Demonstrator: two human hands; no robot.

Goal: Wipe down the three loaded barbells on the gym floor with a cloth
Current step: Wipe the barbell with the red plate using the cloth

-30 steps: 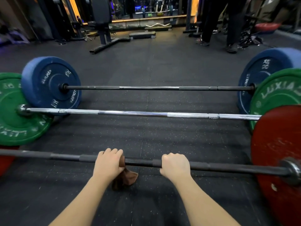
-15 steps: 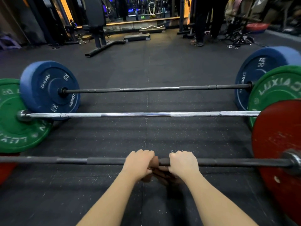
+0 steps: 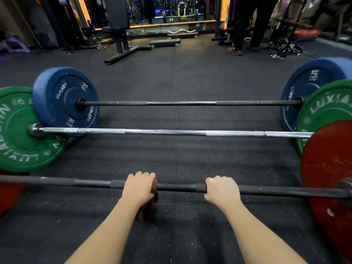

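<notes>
Nearest, a black barbell with red plates [image 3: 181,187] on the rubber floor [image 3: 190,161]: the left grip [image 3: 140,188] clamps a brown cloth [image 3: 147,211] round the shaft; the right grip [image 3: 222,189] curls round it bare. Beyond: chrome barbell [image 3: 171,132] (green plates [image 3: 21,130] marked "LUXIA"), then second black barbell [image 3: 181,103], blue plates [image 3: 64,98] marked "HAMMER STRENGTH".

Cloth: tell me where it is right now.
Head view, lower centre-left: the cloth is gripped by the left hand around the nearest bar, left of the right hand.
</notes>
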